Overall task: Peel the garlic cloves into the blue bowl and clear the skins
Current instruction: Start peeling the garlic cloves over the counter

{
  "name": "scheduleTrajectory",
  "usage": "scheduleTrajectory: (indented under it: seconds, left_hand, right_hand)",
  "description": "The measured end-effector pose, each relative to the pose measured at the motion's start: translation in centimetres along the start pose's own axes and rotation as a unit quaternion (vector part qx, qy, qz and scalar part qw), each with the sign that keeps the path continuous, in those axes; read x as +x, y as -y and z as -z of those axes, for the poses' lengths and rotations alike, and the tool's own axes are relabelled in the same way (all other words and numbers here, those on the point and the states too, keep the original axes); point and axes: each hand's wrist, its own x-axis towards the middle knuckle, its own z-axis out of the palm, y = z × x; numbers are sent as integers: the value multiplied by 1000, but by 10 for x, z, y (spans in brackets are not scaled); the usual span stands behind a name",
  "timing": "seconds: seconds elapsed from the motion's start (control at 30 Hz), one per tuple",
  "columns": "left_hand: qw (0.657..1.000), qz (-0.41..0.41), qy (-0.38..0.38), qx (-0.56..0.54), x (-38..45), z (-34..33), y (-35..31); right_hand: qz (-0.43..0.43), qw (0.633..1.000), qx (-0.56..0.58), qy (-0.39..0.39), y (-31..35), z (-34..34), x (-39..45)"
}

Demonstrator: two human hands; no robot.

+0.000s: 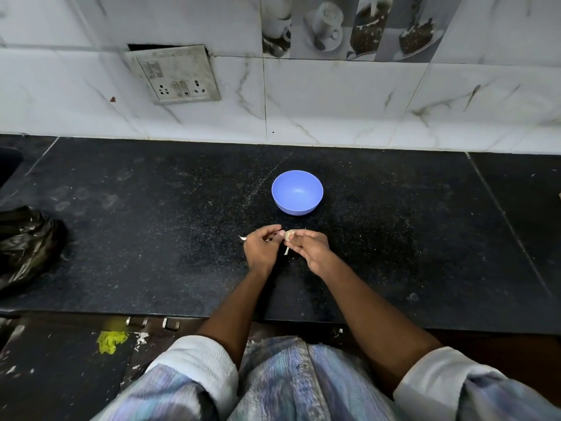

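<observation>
The blue bowl (297,192) stands on the black counter (151,238), and its inside looks bare. Just in front of it my two hands meet over the counter. My right hand (311,249) pinches a small garlic clove (290,235) at its fingertips, and a strip of pale skin (286,250) hangs down from it. My left hand (262,246) has curled fingers at the same clove. A pale garlic piece (242,237) lies on the counter by the left hand's outer edge.
A crumpled black plastic bag (27,241) lies at the counter's left edge. A tiled wall with a switch plate (174,74) rises behind the counter. The counter's front edge (273,319) runs under my forearms.
</observation>
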Motion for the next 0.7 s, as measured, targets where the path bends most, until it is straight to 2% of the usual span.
scheduleTrajectory:
  seconds: [0.07, 0.23, 0.33, 0.53, 0.7]
  left_hand:
    - [997, 38, 40, -52, -4, -5, -1]
    - [980, 104, 32, -165, -11, -14, -5]
    - [987, 108, -8, -121, -14, -21, -2]
    - [996, 51, -71, -2, -24, -38, -10]
    - [997, 51, -53, 26, -19, -37, -7]
  right_hand:
    - [0, 1000, -1, 4, -1, 1, 0]
    - [3, 1000, -3, 29, 5, 15, -5]
    - [-1, 1000, 0, 26, 4, 21, -8]
    - [0, 1000, 18, 1, 3, 21, -10]
    - [2, 1000, 13, -19, 5, 21, -7]
